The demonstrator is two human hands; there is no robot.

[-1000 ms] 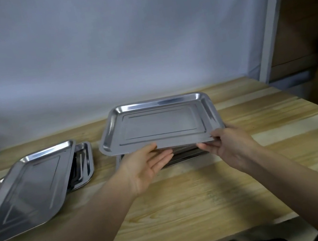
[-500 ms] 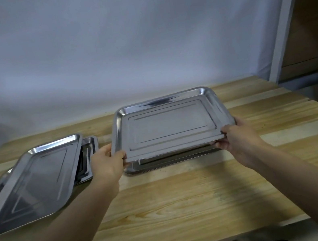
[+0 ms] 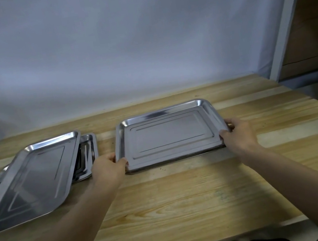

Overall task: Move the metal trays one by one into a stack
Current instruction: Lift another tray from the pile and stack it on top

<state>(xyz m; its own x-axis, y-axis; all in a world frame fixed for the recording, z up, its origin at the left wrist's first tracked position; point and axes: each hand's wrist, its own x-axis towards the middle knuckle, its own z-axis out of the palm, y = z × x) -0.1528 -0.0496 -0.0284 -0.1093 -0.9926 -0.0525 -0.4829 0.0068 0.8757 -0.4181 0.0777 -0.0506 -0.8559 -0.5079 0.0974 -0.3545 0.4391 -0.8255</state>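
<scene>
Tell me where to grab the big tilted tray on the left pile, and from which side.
Take the tilted tray by its raised rim at the two short ends, one hand per end, reaching from the near side. It leans on the smaller trays beneath, so its right edge is lifted off the wooden table, probably leaving room for fingers underneath.
</scene>
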